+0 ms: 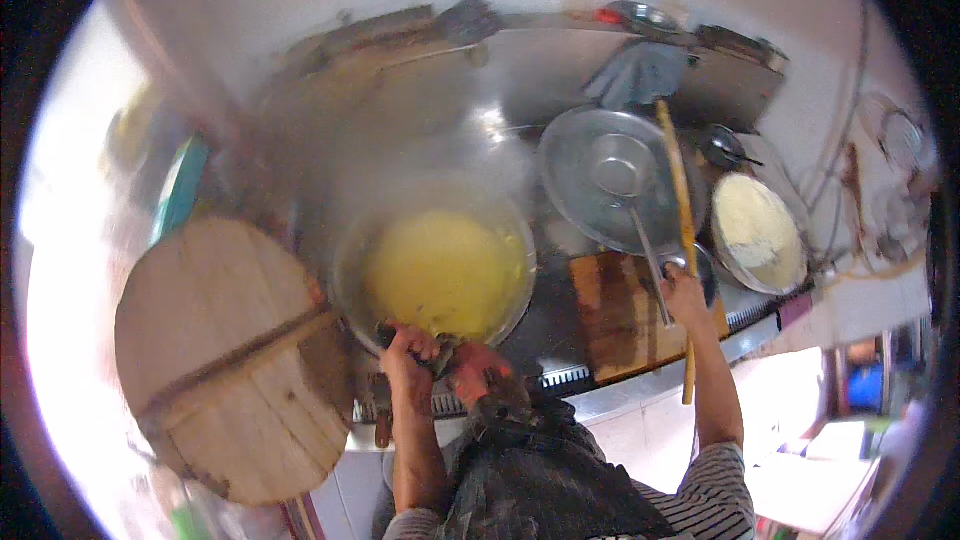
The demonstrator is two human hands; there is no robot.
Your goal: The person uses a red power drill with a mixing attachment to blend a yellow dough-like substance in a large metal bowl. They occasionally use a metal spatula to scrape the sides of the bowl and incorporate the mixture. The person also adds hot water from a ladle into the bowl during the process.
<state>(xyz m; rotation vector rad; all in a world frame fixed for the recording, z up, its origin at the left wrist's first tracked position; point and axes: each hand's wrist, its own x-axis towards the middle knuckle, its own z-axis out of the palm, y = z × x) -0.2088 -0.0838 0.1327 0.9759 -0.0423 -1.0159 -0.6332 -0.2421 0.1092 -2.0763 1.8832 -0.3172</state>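
Note:
A large round wok (523, 302) holds yellow, steaming liquid, left of centre. At its near rim my left hand (408, 352) is closed on a dark, bunched cloth (440, 356), blurred and partly hidden by the fingers. My right hand (684, 294) is closed around a long wooden stick (678, 175), held lengthwise above the counter at the right. Beside that hand passes the handle of a metal ladle (622, 170), whose bowl rests in a wide metal basin (567, 202). Below the stick lies a wooden cutting board (615, 325).
A big round wooden lid (215, 340) leans at the left of the wok. Pale yellow flour or meal fills a bowl (757, 225) at the far right, near a small dark pan (722, 147). A grey-blue cloth (645, 70) hangs behind the basin. Steam blurs the back wall.

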